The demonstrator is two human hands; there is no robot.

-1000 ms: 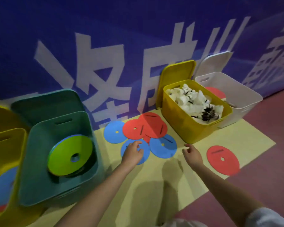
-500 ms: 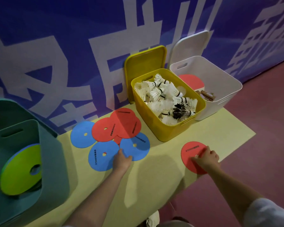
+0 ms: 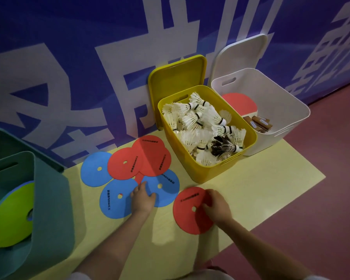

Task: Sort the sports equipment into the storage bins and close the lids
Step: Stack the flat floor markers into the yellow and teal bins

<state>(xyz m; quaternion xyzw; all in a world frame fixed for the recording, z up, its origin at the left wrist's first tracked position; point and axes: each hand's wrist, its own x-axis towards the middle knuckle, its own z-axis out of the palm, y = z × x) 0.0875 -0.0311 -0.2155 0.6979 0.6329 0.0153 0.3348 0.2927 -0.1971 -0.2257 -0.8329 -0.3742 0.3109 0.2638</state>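
Two hands are down on the yellow mat [image 3: 261, 190], each one on a flat disc. The left hand [image 3: 142, 201] lies where two blue discs overlap: its fingers [image 3: 138, 188] are spread and pressing flat on the near blue disc [image 3: 114, 201], and the thumb touches the second blue disc [image 3: 166, 188] just to the right. They are relaxed, not clenched. The right hand [image 3: 217, 207] rests on a single red disc [image 3: 188, 213], with fingers bent over its right part, near the center hole; I cannot tell whether they pinch the edge or only press on it.

Beyond the left fingers there is a cluster of more discs: another blue disc [image 3: 93, 168] and two overlapping red discs [image 3: 125, 163], [image 3: 156, 156], close to the wall. Further beyond the right fingers stands the yellow bin [image 3: 192, 168], full of white shuttlecocks [image 3: 200, 126], its yellow lid [image 3: 178, 73] leaning upright on the wall. Just beside it the white bin [image 3: 281, 102] holds a red paddle [image 3: 238, 104], and its white lid [image 3: 240, 53] also leans behind. Far to the left of both hands, a teal bin [image 3: 51, 199] holds a green disc [image 3: 12, 215] standing tilted inside.
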